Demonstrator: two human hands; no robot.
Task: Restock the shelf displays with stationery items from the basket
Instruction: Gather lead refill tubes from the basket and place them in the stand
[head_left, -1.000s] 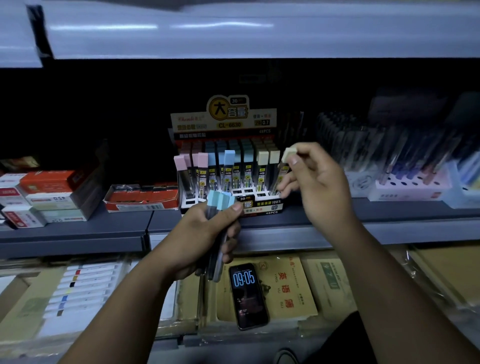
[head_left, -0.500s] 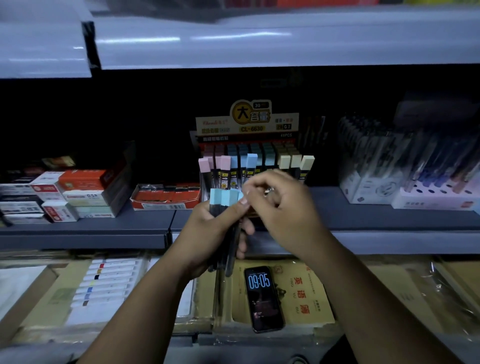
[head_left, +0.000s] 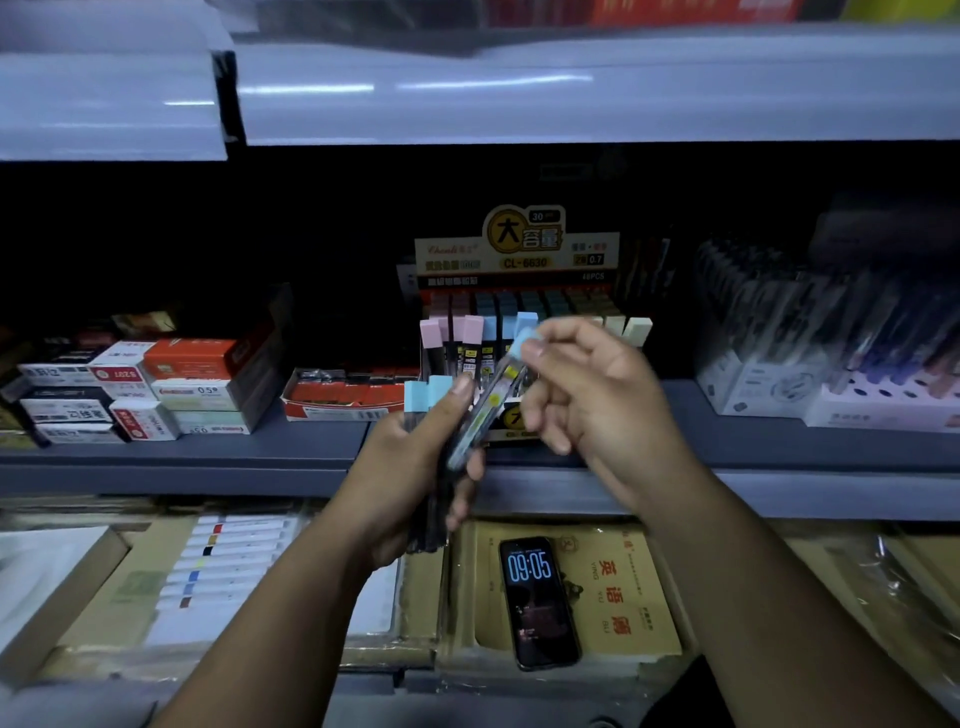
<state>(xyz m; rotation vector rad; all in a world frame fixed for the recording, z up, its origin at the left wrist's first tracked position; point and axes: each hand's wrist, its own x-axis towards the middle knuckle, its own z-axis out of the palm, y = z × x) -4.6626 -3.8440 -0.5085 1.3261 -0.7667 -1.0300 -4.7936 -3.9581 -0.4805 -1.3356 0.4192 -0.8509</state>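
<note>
A display box of pencil-lead tubes (head_left: 519, 270) stands on the grey shelf (head_left: 208, 457), with pink, blue and cream caps in rows. My left hand (head_left: 415, 467) grips a bundle of blue-capped lead tubes (head_left: 428, 395) upright in front of the box. My right hand (head_left: 587, 384) pinches one blue-capped tube (head_left: 493, 400) near its cap, tilted, its lower end still by my left hand. The basket is not in view.
Small red and white boxes (head_left: 135, 389) and a red tray (head_left: 343, 395) sit left on the shelf; pen displays (head_left: 810, 353) stand right. Below lie paper packs, a marker set (head_left: 218, 561) and a phone (head_left: 537, 600) showing 09:05 on a yellow notebook.
My right hand left the cream-capped tube in the box, came back to the bundle and has drawn one blue-capped tube up and right out of it. The view has shifted.
</note>
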